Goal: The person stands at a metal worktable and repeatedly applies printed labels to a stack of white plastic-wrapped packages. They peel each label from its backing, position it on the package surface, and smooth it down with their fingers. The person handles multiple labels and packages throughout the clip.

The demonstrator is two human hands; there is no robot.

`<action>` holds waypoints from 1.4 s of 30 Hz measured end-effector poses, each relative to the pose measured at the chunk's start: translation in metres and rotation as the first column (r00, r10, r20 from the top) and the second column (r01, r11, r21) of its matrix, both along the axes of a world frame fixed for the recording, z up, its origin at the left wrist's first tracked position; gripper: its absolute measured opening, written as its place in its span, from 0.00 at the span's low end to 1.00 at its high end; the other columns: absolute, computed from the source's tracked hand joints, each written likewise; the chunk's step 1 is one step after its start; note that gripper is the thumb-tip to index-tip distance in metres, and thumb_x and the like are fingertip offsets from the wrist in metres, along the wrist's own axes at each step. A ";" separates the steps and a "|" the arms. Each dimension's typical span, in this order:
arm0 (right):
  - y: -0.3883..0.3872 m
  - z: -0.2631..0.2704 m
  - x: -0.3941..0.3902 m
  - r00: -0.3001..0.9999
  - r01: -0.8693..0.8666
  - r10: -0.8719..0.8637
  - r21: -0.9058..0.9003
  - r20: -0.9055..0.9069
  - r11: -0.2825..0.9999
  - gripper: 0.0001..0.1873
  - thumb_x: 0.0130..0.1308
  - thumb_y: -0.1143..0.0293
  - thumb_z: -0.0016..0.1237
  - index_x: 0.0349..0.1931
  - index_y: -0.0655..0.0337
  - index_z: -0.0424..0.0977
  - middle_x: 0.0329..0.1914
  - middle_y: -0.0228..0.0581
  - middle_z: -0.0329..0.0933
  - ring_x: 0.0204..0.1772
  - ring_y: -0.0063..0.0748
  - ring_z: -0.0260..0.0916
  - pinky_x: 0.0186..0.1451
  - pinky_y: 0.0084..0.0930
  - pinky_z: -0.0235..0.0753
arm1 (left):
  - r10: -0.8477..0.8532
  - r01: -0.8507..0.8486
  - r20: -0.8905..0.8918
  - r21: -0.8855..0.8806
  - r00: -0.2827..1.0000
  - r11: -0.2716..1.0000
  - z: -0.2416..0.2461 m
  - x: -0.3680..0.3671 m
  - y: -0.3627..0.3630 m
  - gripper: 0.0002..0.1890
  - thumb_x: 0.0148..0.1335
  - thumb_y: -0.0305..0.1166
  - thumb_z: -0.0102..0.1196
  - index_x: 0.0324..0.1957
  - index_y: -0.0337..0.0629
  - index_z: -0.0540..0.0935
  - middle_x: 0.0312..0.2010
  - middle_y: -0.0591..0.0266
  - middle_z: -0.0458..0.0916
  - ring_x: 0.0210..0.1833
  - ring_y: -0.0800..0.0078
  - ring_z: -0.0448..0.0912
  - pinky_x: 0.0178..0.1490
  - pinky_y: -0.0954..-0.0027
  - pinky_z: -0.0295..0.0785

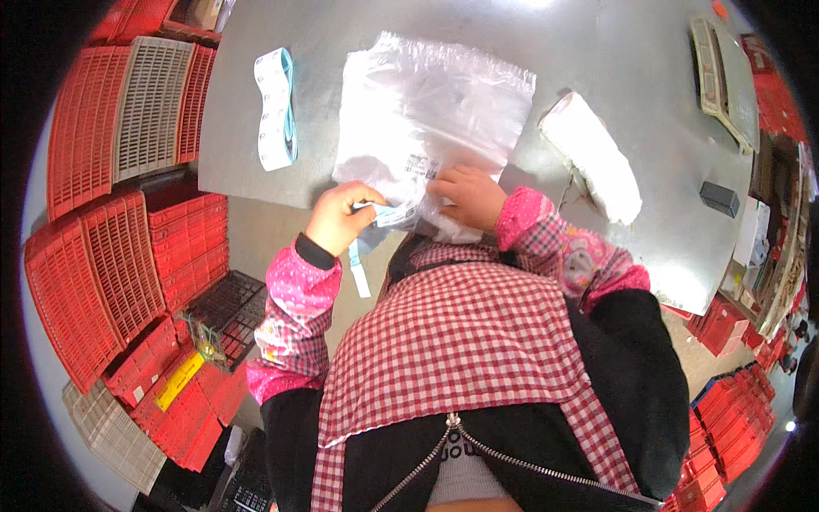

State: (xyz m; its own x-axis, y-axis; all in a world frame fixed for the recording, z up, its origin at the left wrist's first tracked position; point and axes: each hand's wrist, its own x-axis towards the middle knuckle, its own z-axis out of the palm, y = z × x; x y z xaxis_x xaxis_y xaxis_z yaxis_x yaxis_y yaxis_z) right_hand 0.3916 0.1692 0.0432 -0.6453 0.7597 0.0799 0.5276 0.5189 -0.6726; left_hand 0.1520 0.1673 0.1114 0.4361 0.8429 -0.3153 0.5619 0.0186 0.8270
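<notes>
A stack of clear plastic bags lies on the grey metal table, its near end at the table's front edge. My left hand pinches a strip of light-blue-backed labels between thumb and fingers; a tail of the strip hangs below the hand. My right hand rests on the near part of the bags, fingers bent, beside a printed label. Whether its fingers grip the plastic, I cannot tell. Left of the bags is a folded strip of white labels. To their right lies a white plastic-wrapped roll.
A small dark block and a pale plastic frame-like object lie at the table's right. Red and white plastic crates are stacked at the left. More red crates stand at the lower right. A black crate sits low on the left.
</notes>
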 end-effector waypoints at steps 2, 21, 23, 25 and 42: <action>0.006 -0.001 0.010 0.998 0.049 -0.042 -0.129 0.051 0.990 0.14 0.47 0.71 0.55 0.37 0.59 0.74 0.34 0.43 0.73 0.42 0.42 0.69 0.47 0.33 0.68 | 0.055 -0.055 0.019 -0.006 0.998 0.998 0.000 0.000 -0.003 0.06 0.46 0.18 0.51 0.29 0.36 0.77 0.25 0.61 0.75 0.29 0.73 0.74 0.34 0.74 0.68; -0.004 -0.044 -0.014 0.996 0.047 -0.045 0.025 -0.075 0.999 0.10 0.46 0.70 0.53 0.32 0.58 0.75 0.32 0.35 0.73 0.41 0.40 0.67 0.45 0.33 0.68 | 0.184 -0.178 0.085 -0.071 0.979 0.981 -0.009 -0.038 -0.057 0.11 0.43 0.13 0.50 0.30 0.37 0.78 0.27 0.66 0.71 0.31 0.77 0.70 0.35 0.78 0.65; 0.003 -0.051 -0.010 0.991 0.038 -0.039 -0.013 -0.127 0.999 0.07 0.47 0.71 0.52 0.28 0.59 0.76 0.30 0.36 0.73 0.39 0.40 0.68 0.43 0.32 0.68 | 0.197 -0.187 0.164 -0.072 0.967 0.980 -0.009 -0.042 -0.060 0.12 0.42 0.13 0.48 0.30 0.36 0.77 0.28 0.65 0.73 0.34 0.76 0.72 0.38 0.78 0.66; 0.008 -0.052 -0.005 0.983 -0.004 -0.002 -0.031 -0.183 1.000 0.05 0.47 0.71 0.51 0.26 0.59 0.76 0.27 0.37 0.73 0.37 0.41 0.68 0.41 0.32 0.69 | 0.209 -0.183 0.242 -0.123 0.948 0.975 -0.009 -0.045 -0.063 0.12 0.42 0.12 0.48 0.31 0.36 0.77 0.29 0.64 0.75 0.35 0.76 0.73 0.39 0.78 0.67; 0.089 -0.024 0.051 0.799 0.402 -0.567 -0.522 -0.201 0.752 0.08 0.57 0.70 0.48 0.33 0.64 0.75 0.28 0.36 0.76 0.32 0.23 0.70 0.38 0.22 0.70 | -0.105 0.106 0.030 -0.040 0.994 0.994 0.005 -0.012 -0.023 0.15 0.43 0.14 0.47 0.34 0.37 0.79 0.31 0.58 0.79 0.34 0.70 0.77 0.38 0.73 0.71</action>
State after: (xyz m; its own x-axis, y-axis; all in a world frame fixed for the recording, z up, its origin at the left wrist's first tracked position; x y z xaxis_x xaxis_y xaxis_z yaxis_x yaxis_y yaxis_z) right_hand 0.4426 0.2579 0.0197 -0.1742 0.9642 -0.2001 0.3294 -0.1345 -0.9346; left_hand 0.1398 0.1440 0.1164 0.5307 0.7781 -0.3360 0.5398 -0.0047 0.8418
